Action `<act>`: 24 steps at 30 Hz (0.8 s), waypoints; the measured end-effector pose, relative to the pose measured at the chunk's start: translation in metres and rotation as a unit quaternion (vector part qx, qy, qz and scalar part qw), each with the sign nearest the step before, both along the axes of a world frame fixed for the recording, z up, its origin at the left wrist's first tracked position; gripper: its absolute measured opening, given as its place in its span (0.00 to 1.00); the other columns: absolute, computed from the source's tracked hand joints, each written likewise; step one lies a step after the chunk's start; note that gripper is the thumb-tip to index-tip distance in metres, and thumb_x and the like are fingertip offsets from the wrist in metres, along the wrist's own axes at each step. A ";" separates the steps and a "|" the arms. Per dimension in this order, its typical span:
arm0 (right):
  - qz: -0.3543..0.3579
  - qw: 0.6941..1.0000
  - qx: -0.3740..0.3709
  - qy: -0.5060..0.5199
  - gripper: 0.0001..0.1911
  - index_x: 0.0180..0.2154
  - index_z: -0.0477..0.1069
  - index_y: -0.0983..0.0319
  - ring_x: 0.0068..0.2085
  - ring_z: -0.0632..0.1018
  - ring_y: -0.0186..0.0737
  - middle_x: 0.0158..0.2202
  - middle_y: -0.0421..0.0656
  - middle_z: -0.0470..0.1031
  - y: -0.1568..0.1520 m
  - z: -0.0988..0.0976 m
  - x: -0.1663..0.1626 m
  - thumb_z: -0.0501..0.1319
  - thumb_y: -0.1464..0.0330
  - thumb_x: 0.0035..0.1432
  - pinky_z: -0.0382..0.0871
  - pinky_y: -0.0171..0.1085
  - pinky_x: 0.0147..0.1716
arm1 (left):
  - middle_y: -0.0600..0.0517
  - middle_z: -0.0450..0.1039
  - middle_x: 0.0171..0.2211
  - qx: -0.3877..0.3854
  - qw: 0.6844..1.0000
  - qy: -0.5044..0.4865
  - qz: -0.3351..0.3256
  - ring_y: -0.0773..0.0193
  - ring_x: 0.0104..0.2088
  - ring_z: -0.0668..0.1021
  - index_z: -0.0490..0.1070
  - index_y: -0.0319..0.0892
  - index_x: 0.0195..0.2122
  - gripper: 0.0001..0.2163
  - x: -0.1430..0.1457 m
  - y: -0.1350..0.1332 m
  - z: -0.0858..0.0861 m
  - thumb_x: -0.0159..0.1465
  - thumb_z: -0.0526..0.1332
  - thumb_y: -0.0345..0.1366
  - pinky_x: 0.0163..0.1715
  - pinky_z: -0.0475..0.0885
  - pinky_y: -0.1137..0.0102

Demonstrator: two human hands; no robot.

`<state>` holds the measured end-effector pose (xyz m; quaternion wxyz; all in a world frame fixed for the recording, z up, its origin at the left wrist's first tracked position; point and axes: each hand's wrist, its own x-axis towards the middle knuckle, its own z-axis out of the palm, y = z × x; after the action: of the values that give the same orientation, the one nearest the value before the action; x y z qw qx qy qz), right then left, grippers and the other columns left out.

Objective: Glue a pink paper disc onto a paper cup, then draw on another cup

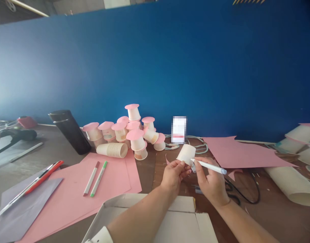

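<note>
A white paper cup [187, 153] is held upside down at its rim by my left hand [173, 173], whose fingers are closed on it. My right hand [212, 182] grips a white felt-tip pen [210, 166] with a pale blue end. The pen's tip end meets the lower right side of the cup; any mark there is too small to make out. Behind and to the left stand several paper cups topped with pink paper discs [135, 135], some stacked. A nested stack of plain paper cups [112, 150] lies on its side before them.
Pink paper sheets [68, 189] at left bear a brown marker [91, 179] and a green marker [99, 179]. A red box cutter [43, 178] rests on grey paper [30, 212]. A black bottle [70, 131], cables [256, 192], pink paper [246, 153] and a cardboard box [190, 224] surround my hands.
</note>
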<state>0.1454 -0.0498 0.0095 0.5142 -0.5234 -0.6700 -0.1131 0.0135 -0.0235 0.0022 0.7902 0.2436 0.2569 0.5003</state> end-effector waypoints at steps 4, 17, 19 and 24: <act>-0.002 1.000 0.001 -0.005 0.07 0.41 0.69 0.60 0.41 0.75 0.45 0.38 0.46 0.75 0.002 -0.003 0.003 0.56 0.66 0.62 0.68 0.46 0.44 | 0.45 0.75 0.27 0.001 1.000 0.012 0.004 0.66 0.30 0.78 0.71 0.34 0.28 0.15 0.001 0.000 -0.001 0.48 0.72 0.38 0.33 0.72 0.74; -0.003 0.997 0.050 -0.059 0.06 0.42 0.67 0.60 0.40 0.74 0.44 0.37 0.45 0.75 0.004 -0.004 0.001 0.57 0.68 0.62 0.65 0.45 0.44 | 0.47 0.75 0.26 0.009 1.000 0.013 0.027 0.67 0.29 0.78 0.71 0.34 0.27 0.14 0.004 0.004 -0.008 0.48 0.73 0.37 0.30 0.71 0.76; -0.008 0.997 0.050 -0.059 0.06 0.42 0.67 0.60 0.40 0.75 0.43 0.37 0.44 0.75 0.006 -0.007 0.004 0.57 0.68 0.62 0.64 0.45 0.44 | 0.47 0.75 0.25 0.011 0.999 0.023 0.035 0.67 0.28 0.77 0.71 0.34 0.26 0.15 0.007 0.005 -0.006 0.47 0.73 0.37 0.29 0.71 0.76; -0.007 0.998 0.037 -0.053 0.07 0.42 0.68 0.60 0.40 0.75 0.43 0.37 0.44 0.76 0.008 -0.010 0.010 0.56 0.66 0.63 0.65 0.45 0.43 | 0.49 0.73 0.23 0.028 0.999 0.015 0.041 0.69 0.24 0.75 0.70 0.35 0.24 0.15 0.018 0.006 0.001 0.46 0.73 0.38 0.27 0.71 0.76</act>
<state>0.1551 -0.0419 -0.0003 0.4961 -0.5019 -0.6882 -0.1685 0.0318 -0.0177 0.0031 0.7576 0.2626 0.2646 0.5358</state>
